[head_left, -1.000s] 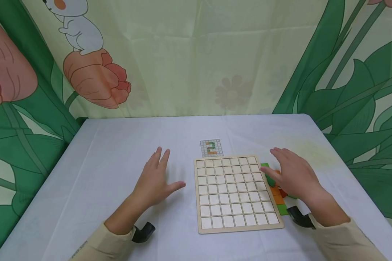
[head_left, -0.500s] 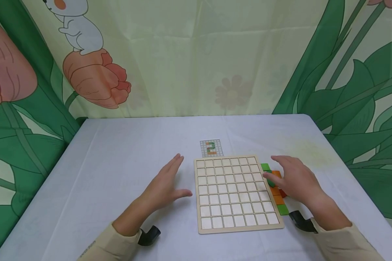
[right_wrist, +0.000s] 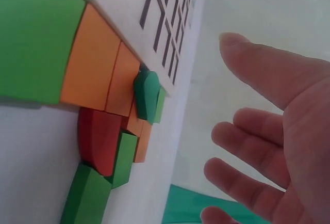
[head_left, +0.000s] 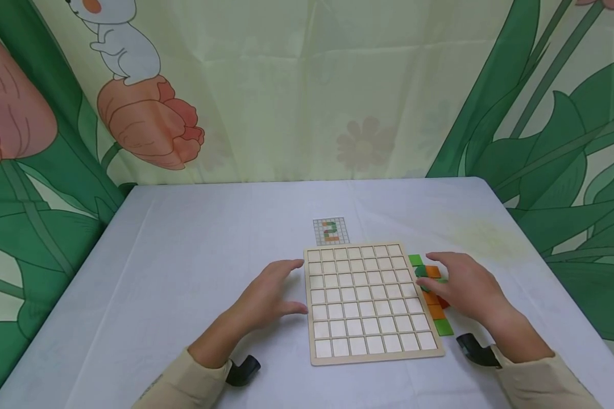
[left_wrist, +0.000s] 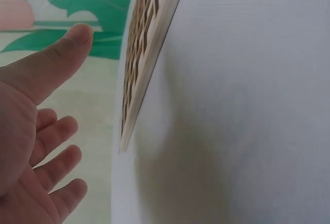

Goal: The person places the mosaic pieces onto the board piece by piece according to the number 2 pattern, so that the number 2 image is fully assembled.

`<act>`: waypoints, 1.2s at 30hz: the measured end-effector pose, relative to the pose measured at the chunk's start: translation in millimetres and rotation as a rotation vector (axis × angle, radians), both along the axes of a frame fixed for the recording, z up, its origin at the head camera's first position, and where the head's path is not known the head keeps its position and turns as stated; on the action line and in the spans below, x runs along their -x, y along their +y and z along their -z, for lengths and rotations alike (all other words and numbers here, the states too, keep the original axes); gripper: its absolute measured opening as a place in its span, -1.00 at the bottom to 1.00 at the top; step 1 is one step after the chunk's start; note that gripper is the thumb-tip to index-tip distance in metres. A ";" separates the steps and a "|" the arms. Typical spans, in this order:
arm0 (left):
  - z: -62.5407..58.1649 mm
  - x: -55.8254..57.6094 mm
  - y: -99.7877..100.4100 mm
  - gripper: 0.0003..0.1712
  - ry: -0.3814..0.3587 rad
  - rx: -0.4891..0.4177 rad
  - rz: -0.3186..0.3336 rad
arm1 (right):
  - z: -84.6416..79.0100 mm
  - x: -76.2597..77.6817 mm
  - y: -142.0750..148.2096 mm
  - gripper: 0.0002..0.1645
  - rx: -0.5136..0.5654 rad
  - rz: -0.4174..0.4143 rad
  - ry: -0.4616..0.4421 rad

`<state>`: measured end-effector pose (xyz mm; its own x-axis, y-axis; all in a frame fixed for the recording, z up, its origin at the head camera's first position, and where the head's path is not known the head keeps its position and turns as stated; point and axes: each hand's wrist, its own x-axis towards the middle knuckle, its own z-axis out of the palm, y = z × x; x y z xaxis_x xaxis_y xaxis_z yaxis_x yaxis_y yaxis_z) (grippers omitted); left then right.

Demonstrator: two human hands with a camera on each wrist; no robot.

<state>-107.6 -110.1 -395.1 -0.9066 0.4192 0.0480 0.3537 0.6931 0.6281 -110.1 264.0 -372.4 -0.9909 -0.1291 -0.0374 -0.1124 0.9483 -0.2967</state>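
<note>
A pale wooden grid board (head_left: 378, 358) with rows of white cells lies flat on the table. Just off its left edge is my left hand (head_left: 268, 292), thumb and fingers spread apart and holding nothing; in the left wrist view the thumb (left_wrist: 56, 61) stands out beside the board's edge (left_wrist: 149, 69). My right hand (head_left: 468, 284) hovers over the blocks at the board's right side, nothing in its grasp. Those blocks include a green square (head_left: 444, 327), orange squares (head_left: 436, 312), a red curved block (right_wrist: 100, 141) and a dark green rounded one (right_wrist: 147, 92). The right hand partly hides them in the head view.
A small gridded card (head_left: 331, 231) with a green and orange figure like a 2 lies behind the board. White cloth covers the table (head_left: 184, 255). A printed curtain (head_left: 286, 91) hangs behind it. Black wrist devices (head_left: 243, 371) poke out at both sleeves.
My left hand has moved right and turned, coming up to the board's left edge. My right hand has come slightly down and nearer me over the blocks. Board, blocks and card stay in place.
</note>
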 end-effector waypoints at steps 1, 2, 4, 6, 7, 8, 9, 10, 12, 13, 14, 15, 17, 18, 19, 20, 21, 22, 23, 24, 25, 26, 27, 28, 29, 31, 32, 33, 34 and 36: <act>1.0 0.5 1.6 0.01 -0.013 -0.001 0.000 | 0.7 -0.1 0.8 -0.18 0.003 0.001 -0.006; 2.2 1.0 3.1 0.00 -0.026 -0.003 0.001 | 1.4 -0.2 1.6 -0.19 0.004 0.003 -0.013; 4.7 1.8 5.3 -0.03 -0.046 -0.001 0.008 | 2.5 -0.6 2.1 -0.20 0.007 0.010 -0.027; 6.9 2.2 7.0 -0.04 -0.063 -0.004 0.017 | 3.8 -0.8 2.6 -0.23 0.012 0.013 -0.039; 7.9 2.4 7.5 -0.05 -0.068 -0.006 0.022 | 4.5 -1.0 2.7 -0.24 0.018 0.013 -0.042; 9.0 2.4 7.8 -0.06 -0.074 -0.010 0.025 | 5.3 -1.1 2.8 -0.26 0.024 0.011 -0.042; 10.1 2.5 8.2 -0.07 -0.077 -0.015 0.029 | 6.0 -1.1 2.7 -0.27 0.032 0.009 -0.041; 11.1 2.6 8.6 -0.09 -0.081 -0.019 0.031 | 6.6 -1.1 2.7 -0.29 0.039 0.005 -0.040; 13.5 3.0 9.5 -0.12 -0.083 -0.025 0.039 | 8.0 -0.9 3.0 -0.32 0.049 -0.003 -0.040; 14.6 3.3 10.0 -0.13 -0.082 -0.025 0.045 | 8.7 -0.7 3.1 -0.33 0.055 -0.004 -0.043; 15.4 3.3 10.5 -0.15 -0.087 -0.024 0.048 | 9.4 -0.5 3.2 -0.35 0.058 -0.005 -0.047; 16.2 3.5 11.2 -0.16 -0.091 -0.024 0.050 | 10.1 -0.2 3.3 -0.37 0.061 -0.004 -0.052; 17.3 3.6 12.5 -0.19 -0.101 -0.022 0.055 | 11.3 0.2 3.4 -0.40 0.066 0.000 -0.062; 17.8 3.8 13.0 -0.19 -0.104 -0.017 0.059 | 11.8 0.5 3.6 -0.42 0.068 0.005 -0.067; 18.1 3.9 13.6 -0.20 -0.109 -0.012 0.061 | 12.2 1.0 3.5 -0.44 0.070 0.008 -0.073; 18.4 3.8 14.1 -0.21 -0.117 -0.009 0.060 | 12.6 1.3 4.0 -0.47 0.070 0.010 -0.078; 19.0 4.0 14.6 -0.21 -0.119 -0.006 0.062 | 13.0 1.6 4.3 -0.48 0.069 0.011 -0.082; 19.2 4.1 14.9 -0.21 -0.121 -0.001 0.065 | 13.2 1.9 4.8 -0.51 0.066 0.009 -0.083; 19.3 4.3 15.2 -0.21 -0.121 0.004 0.067 | 13.5 2.3 5.3 -0.54 0.062 0.006 -0.083; 19.8 4.5 15.4 -0.21 -0.122 0.010 0.070 | 13.8 2.7 5.8 -0.56 0.058 0.002 -0.083; 19.8 4.6 15.6 -0.21 -0.122 0.013 0.072 | 14.2 3.0 6.2 -0.59 0.054 -0.003 -0.084; 20.2 4.8 15.8 -0.21 -0.124 0.016 0.072 | 14.7 3.2 6.5 -0.61 0.050 -0.006 -0.082; 20.5 5.0 15.8 -0.21 -0.122 0.019 0.075 | 15.2 3.4 6.6 -0.63 0.047 -0.008 -0.082; 20.7 5.1 15.7 -0.21 -0.119 0.022 0.077 | 15.4 3.7 6.8 -0.64 0.045 -0.009 -0.082; 20.9 5.2 15.7 -0.21 -0.116 0.023 0.079 | 15.5 3.8 6.7 -0.63 0.048 -0.007 -0.084; 21.1 4.9 15.5 -0.22 -0.111 0.024 0.082 | 16.0 3.9 6.5 -0.61 0.054 0.000 -0.089; 21.3 4.7 15.5 -0.22 -0.111 0.021 0.083 | 16.2 4.0 6.5 -0.59 0.059 0.004 -0.091; 21.3 4.4 15.4 -0.23 -0.110 0.019 0.084 | 16.6 3.9 6.3 -0.57 0.062 0.007 -0.093; 21.2 4.1 15.4 -0.23 -0.112 0.016 0.083 | 16.9 4.0 6.3 -0.56 0.065 0.009 -0.096; 21.5 3.6 15.1 -0.24 -0.116 0.014 0.084 | 17.9 3.9 6.3 -0.55 0.066 0.008 -0.097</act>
<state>-111.2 -95.0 -416.7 -0.8675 0.4936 -0.0616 0.3360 0.6728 0.6591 -114.0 270.3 -390.3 -0.9841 -0.1264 -0.1250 -0.0724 0.9273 -0.3672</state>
